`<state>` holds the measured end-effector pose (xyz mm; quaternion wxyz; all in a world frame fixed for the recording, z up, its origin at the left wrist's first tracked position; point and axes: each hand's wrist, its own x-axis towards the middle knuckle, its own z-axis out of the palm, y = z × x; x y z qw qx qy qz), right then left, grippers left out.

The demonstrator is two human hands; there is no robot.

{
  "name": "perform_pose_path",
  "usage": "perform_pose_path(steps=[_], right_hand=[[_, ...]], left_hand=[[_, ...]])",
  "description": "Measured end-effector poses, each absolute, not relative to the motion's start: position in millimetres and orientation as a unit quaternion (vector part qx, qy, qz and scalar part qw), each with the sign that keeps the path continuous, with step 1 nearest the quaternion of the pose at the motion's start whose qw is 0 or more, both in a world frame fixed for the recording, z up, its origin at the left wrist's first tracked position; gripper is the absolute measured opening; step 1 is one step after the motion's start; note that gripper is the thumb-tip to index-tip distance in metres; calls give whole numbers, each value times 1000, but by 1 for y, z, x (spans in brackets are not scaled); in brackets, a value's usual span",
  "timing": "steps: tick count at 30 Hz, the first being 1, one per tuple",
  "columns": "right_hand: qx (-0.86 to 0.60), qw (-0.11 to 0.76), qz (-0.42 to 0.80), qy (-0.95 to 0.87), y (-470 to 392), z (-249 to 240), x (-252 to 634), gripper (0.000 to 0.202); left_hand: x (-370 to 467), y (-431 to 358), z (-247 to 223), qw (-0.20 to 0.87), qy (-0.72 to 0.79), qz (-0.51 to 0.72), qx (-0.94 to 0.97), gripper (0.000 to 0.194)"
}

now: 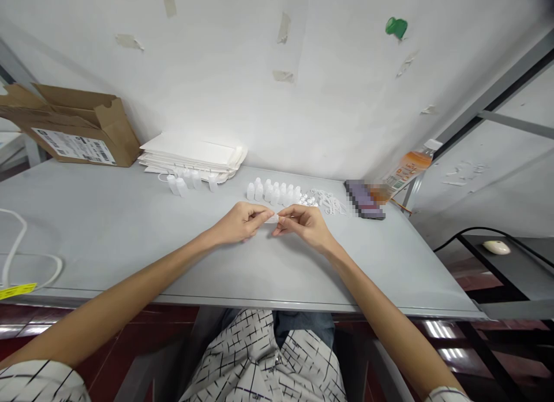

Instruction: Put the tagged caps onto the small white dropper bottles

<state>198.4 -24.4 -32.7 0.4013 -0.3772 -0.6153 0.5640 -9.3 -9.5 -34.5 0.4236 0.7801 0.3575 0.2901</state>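
Observation:
Over the middle of the grey table, my left hand [243, 222] and my right hand [306, 224] meet at a small whitish plastic piece [272, 218]. Thumb and fingers of each hand pinch one end of it; its exact shape is too small to tell. Just behind my hands stand several small white bottles [268, 191] in a cluster. Small white parts [308, 200] and a heap of thin white strips [329, 201] lie to their right. Farther left, several more small bottles [182, 186] stand, some with thin pieces on top.
On the grey table [130, 229], an open cardboard box [86, 127] and a stack of white sheets [190, 153] are at the back left. An orange drink bottle [404, 171] leans at the right beside a blurred dark object [363, 201]. A white cable [15, 246] lies far left.

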Motion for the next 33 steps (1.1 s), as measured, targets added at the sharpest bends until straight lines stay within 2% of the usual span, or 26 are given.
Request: perform_pose_path(steps=[3, 6, 10, 16, 27, 33], right_hand=[[-374, 401, 561, -620, -23, -36, 198, 29], [-369, 406, 563, -619, -22, -38, 198, 30], [-366, 405, 568, -616, -22, -37, 199, 30], [-365, 398, 574, -616, -23, -34, 201, 28], [-369, 380, 588, -611, -24, -35, 198, 30], [-350, 403, 612, -583, -27, -37, 194, 32]], left_hand=[[-10, -8, -33, 514, 349, 279, 732, 42], [-9, -8, -33, 549, 353, 283, 703, 40], [-8, -10, -32, 539, 357, 291, 705, 39], [-5, -15, -30, 450, 380, 305, 749, 35], [-9, -11, -36, 527, 373, 276, 712, 37], [-8, -12, -33, 494, 367, 285, 735, 35]])
